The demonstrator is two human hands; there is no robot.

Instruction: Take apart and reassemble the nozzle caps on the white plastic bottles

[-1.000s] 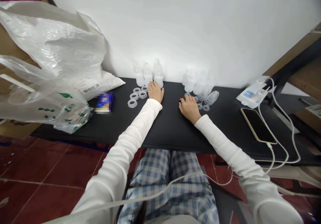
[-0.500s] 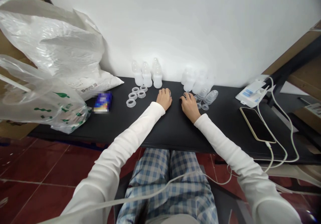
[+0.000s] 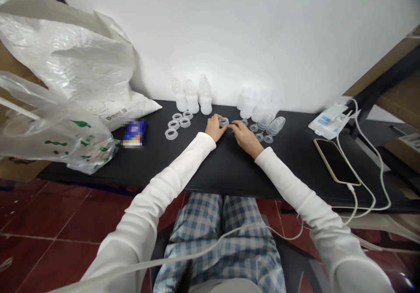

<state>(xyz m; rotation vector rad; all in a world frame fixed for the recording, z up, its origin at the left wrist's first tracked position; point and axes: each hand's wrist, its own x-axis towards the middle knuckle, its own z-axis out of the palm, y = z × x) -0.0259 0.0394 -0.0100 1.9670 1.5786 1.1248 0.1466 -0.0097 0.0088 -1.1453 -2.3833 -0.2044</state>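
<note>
My left hand (image 3: 214,127) pinches a clear plastic ring (image 3: 224,121) just above the black table (image 3: 183,161). Close beside it, my right hand (image 3: 243,134) has its fingers closed on a small clear nipple piece (image 3: 233,126) that almost touches the ring. Three assembled translucent bottles (image 3: 192,96) stand by the wall behind my left hand. Several loose rings (image 3: 177,125) lie to the left of it. A heap of bottle bodies and nipples (image 3: 264,118) lies right of my right hand.
Large plastic bags (image 3: 65,87) fill the table's left end, with a small blue packet (image 3: 134,133) beside them. A phone (image 3: 336,161) on a white cable and a white box (image 3: 328,121) lie at the right. The white wall runs along the back.
My left hand left the upright bottles, moved right and took a ring. My right hand drew left from the heap with a small piece, and both hands now meet in the middle.
</note>
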